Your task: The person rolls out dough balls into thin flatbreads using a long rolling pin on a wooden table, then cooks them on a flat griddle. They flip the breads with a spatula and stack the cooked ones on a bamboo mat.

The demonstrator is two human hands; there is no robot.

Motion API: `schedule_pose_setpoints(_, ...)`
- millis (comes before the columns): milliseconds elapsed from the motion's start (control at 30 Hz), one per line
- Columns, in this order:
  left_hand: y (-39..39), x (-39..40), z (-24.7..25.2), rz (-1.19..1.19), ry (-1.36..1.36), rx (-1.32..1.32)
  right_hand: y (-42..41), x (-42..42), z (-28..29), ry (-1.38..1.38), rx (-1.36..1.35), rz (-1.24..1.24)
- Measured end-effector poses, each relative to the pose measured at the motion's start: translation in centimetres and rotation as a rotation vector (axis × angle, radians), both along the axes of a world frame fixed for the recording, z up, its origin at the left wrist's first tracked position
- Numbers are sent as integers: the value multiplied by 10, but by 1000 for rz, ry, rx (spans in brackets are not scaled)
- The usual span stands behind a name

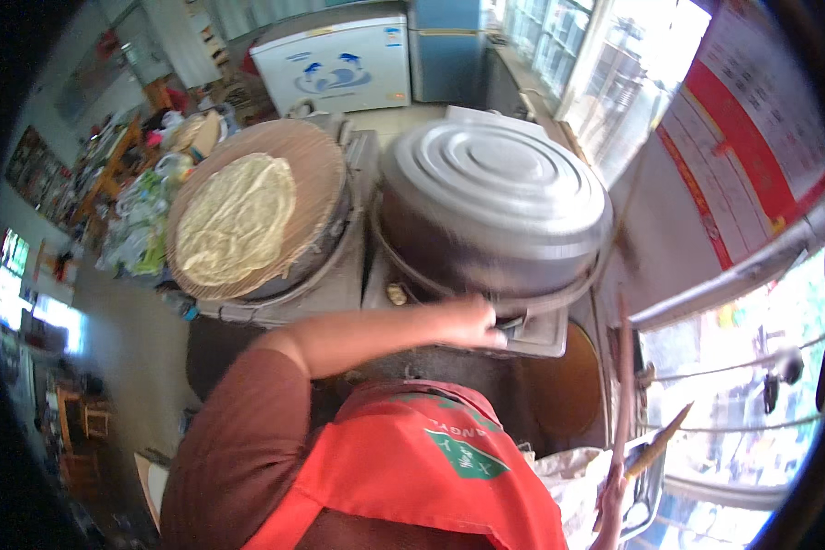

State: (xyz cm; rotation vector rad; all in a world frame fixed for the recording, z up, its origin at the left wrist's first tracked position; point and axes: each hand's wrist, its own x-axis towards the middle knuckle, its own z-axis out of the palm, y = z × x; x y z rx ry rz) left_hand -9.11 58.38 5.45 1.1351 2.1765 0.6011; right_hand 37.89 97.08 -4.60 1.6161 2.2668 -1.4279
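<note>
My left hand (478, 323), blurred, reaches across my body to the front rim of the right stove, beside a small dark object; its grip is unclear. At the lower right my right hand (613, 485) is closed around a long thin wooden stick (623, 385), which points away from me. A large round pan under a domed metal lid (502, 172) sits on the right stove. On the left one, a thin pale-yellow flatbread (240, 216) lies on a round woven board (316, 155) over a dark pan.
A tapered stick (660, 443) lies by a metal tray (650, 505) and white cloth or bags (577, 471) near my right hand. A round brown board (567, 381) stands low right of the stove. Plastic bags of greens (141, 220) are at left; a chest freezer (333, 65) stands beyond.
</note>
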Motion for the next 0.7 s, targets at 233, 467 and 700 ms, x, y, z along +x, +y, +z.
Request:
schedule_pose_setpoints(233, 64, -144, 188, 227, 1512, 625, 19, -63, 83, -353, 101, 387)
schedule_pose_setpoints(467, 103, -262, 287, 505, 1428, 630, 27, -114, 120, -349, 28, 411)
schedule_pose_setpoints(700, 112, -264, 301, 497, 1326, 577, -59, -243, -54, -87, -225, 277)
